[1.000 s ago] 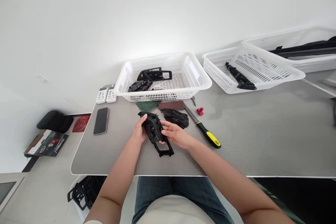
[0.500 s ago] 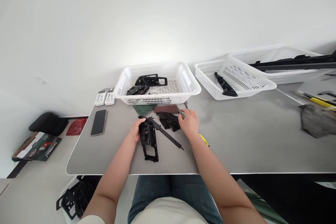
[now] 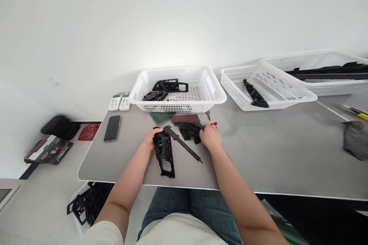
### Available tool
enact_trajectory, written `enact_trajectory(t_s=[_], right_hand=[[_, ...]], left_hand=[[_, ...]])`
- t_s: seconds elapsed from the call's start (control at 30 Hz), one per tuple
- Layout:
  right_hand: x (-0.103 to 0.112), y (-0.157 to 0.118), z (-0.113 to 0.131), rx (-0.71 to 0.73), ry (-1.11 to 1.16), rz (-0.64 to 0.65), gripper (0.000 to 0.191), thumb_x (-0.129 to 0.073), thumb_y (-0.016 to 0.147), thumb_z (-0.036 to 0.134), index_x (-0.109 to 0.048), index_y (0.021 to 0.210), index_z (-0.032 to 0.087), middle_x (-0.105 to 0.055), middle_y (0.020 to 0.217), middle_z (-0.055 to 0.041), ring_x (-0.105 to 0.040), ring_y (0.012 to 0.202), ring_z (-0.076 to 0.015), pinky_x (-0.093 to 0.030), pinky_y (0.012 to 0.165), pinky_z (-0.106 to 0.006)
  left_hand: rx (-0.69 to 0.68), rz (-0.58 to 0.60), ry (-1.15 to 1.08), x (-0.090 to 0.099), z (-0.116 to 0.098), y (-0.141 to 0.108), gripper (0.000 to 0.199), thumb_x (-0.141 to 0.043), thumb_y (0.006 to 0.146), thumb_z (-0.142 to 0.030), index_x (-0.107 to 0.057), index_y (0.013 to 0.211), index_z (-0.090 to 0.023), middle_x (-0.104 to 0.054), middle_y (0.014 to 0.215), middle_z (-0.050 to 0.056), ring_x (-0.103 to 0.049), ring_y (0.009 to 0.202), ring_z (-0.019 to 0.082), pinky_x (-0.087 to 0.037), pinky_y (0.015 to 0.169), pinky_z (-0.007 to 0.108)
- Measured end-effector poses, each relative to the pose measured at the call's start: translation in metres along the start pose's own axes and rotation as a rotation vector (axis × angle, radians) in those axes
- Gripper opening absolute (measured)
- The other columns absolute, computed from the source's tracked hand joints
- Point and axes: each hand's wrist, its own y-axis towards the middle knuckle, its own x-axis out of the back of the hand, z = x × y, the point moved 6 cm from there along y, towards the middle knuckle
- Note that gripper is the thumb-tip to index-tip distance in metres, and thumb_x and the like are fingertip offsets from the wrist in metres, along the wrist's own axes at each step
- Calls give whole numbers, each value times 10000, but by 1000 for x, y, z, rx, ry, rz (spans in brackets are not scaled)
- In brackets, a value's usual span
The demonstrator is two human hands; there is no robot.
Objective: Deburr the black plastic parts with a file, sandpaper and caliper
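My left hand is closed on the upper end of a black plastic trim panel, which has a rectangular opening at its lower end. Beside the panel a black caliper lies slanted on the table. My right hand rests at the right edge of a crumpled black cloth, fingers curled and partly hidden. By its fingertips a dark grey piece shows, and red handle ends stick out beyond the hand. Whether these belong to one tool I cannot tell.
A white basket with black panels stands behind the hands. Another basket and a longer one are to the right. Green and dark red sheets lie in front. A phone lies left; a grey cloth right.
The view has turned slightly left. My right hand has shifted a little, and red handle ends now show beside it. The yellow tool is now hidden by my right forearm. My left hand keeps the panel.
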Motion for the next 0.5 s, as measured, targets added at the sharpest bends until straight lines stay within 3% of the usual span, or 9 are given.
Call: enact_trajectory(t_s=[0.3, 0.5], right_hand=[[3, -5, -4, 0, 8, 86, 458, -323, 894, 179, -473, 1320, 102, -455, 1255, -249, -614, 971, -319, -448, 783, -408], [-3, -8, 3, 123, -31, 119, 470, -300, 934, 236, -425, 1377, 138, -516, 1163, -210, -602, 989, -291, -442, 773, -359]], left_hand=[[-132, -4, 17, 0, 1, 7, 102, -632, 704, -246, -618, 676, -149, -614, 576, 5, -574, 528, 133, -455, 542, 256], [-185, -7, 43, 3, -3, 9, 133, -668, 569, -179, -627, 695, -170, -595, 572, -26, -556, 538, 120, -440, 545, 241]])
